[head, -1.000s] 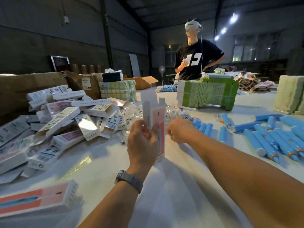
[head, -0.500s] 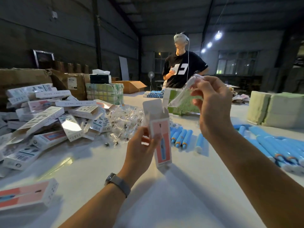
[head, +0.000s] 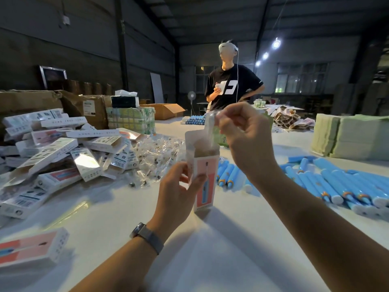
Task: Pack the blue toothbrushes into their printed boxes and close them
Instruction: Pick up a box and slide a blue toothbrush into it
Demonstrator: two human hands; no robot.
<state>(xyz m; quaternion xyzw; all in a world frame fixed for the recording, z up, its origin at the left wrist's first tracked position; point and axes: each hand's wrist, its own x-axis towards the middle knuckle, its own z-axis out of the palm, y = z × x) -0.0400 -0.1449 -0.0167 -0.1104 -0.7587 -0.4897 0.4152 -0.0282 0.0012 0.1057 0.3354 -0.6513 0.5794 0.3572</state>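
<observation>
Box (head: 205, 182) upright, open mouth upward.

A warehouse used for packing: dark corrugated metal walls (head: 84, 45) and a high roof with bare hanging bulbs (head: 276, 43) enclose a long white desk (head: 210, 249) heaped with printed white-and-pink cardboard boxes (head: 63, 152), rows of blue plastic toothbrushes (head: 336, 184), large brown shipping cartons (head: 88, 108) and stacks of pale green flat card (head: 349, 135).

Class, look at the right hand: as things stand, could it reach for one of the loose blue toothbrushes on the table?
Probably not yet. The right hand pinches a clear packet over the open box; the blue toothbrushes lie unobstructed below it.
</observation>
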